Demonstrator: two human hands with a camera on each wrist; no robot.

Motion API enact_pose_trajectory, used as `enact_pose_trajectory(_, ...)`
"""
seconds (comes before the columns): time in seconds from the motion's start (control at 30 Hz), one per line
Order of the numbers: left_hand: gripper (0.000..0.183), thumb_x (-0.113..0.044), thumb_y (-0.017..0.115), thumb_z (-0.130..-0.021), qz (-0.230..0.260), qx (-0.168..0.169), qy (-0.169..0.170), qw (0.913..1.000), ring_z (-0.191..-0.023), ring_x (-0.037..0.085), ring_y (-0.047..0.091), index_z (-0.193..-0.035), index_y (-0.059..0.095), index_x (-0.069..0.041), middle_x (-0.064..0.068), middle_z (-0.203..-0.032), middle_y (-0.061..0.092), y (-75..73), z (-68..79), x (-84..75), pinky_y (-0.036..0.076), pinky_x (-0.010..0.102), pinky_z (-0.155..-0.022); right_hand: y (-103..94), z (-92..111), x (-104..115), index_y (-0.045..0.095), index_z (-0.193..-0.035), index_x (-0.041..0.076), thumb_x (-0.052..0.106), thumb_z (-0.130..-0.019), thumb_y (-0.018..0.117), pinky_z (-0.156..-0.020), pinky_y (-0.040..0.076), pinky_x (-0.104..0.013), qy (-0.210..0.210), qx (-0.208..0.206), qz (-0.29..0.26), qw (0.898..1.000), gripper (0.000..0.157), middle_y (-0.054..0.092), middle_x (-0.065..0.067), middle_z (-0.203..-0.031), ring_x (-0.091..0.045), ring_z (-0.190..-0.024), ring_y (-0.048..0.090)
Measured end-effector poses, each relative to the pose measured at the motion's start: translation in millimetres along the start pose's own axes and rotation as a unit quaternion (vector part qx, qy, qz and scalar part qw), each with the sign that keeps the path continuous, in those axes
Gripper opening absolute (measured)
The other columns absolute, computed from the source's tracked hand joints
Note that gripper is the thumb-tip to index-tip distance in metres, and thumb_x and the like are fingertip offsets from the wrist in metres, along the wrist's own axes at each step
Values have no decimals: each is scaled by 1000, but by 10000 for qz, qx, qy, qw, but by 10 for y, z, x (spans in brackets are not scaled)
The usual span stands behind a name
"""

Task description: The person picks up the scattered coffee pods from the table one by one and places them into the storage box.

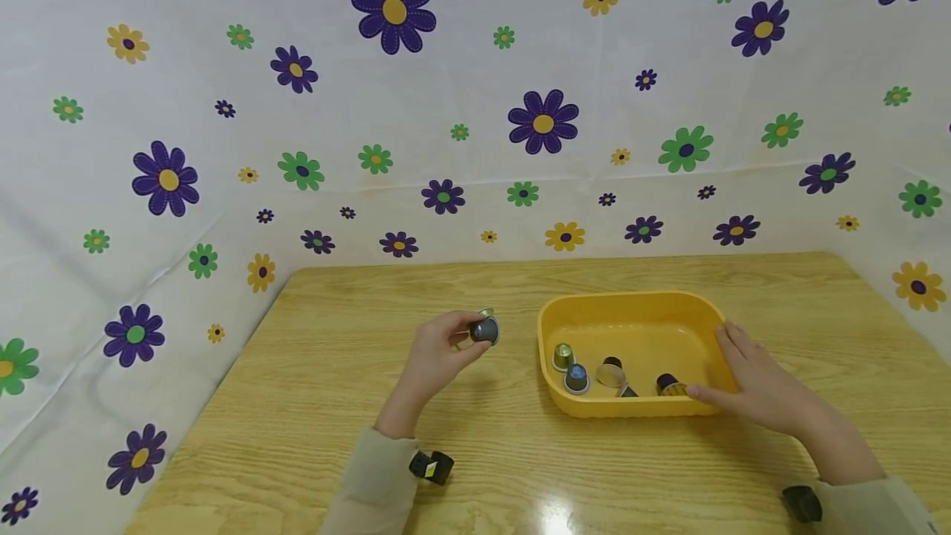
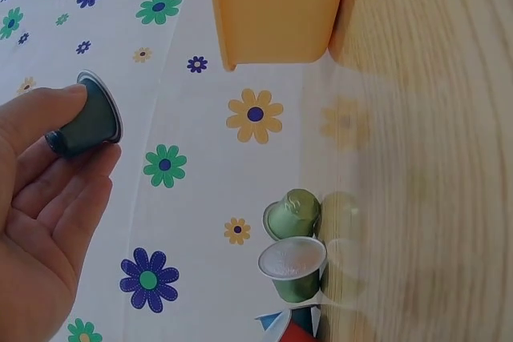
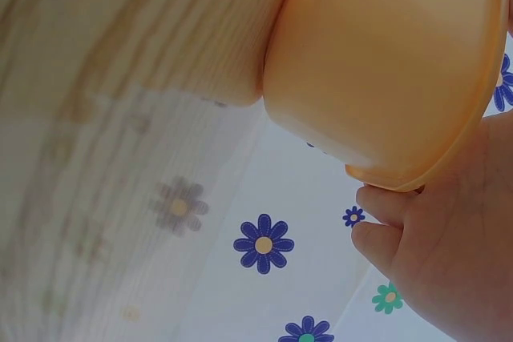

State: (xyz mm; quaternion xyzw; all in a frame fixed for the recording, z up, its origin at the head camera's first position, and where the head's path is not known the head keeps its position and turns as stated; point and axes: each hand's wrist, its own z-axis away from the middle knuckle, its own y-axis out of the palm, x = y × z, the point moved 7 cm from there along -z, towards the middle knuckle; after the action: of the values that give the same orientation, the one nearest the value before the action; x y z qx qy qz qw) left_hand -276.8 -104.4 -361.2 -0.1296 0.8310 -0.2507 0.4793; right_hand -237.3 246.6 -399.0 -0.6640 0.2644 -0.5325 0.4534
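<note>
My left hand [image 1: 431, 357] pinches a dark teal coffee capsule [image 2: 86, 118] between thumb and fingers, held above the table left of the yellow tray [image 1: 631, 408]. Behind that hand, the left wrist view shows a green capsule [image 2: 295, 214], another green one with a pale lid [image 2: 296, 266], and a partly cut-off red capsule [image 2: 300, 332]. At the tray's right end my right hand [image 1: 768, 390] grips the rim, thumb over the front corner. Inside lie several capsules, among them a green one [image 1: 563, 356], a blue one [image 1: 576, 378] and a dark one with a gold lid [image 1: 671, 385].
The wooden table [image 1: 312, 403] runs back to a white cloth [image 1: 461, 73] with printed flowers, which also hangs at both sides. Black straps with small devices [image 1: 432, 467] sit at the sleeve cuffs.
</note>
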Motion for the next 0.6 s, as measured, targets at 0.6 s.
enact_pose_trajectory(0.6, 31, -8, 67, -78, 61, 264, 35, 9996, -94, 22, 57, -107, 61, -1, 12, -103, 60, 231, -124, -138, 47, 28, -80, 8, 2, -14, 8, -132, -19, 47, -81, 57, -98, 4, -60, 18, 44, -67, 10000, 96, 2, -37, -137, -50, -124, 5)
